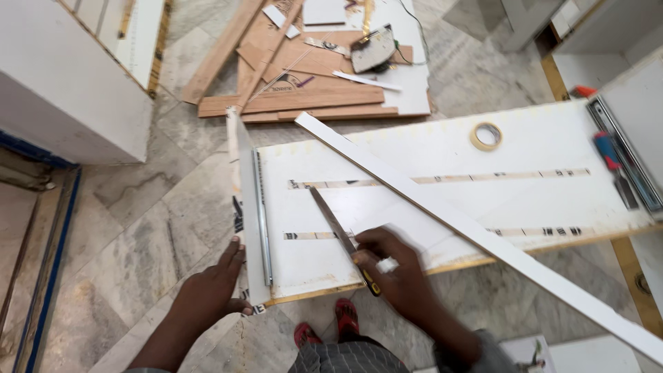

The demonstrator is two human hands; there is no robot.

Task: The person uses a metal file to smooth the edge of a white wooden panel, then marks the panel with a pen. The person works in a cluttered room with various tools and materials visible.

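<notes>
The right hand (395,266) is closed around a small white piece, pressed beside a metal ruler (336,226) lying on the white board (442,155). The left hand (210,290), fingers spread flat, steadies the board's left edge by a metal rail (262,217). A long white strip (476,231) lies diagonally across the board just beyond the right hand. A tape roll (486,136) sits farther back; wood scraps (297,76) litter the floor beyond.
</notes>
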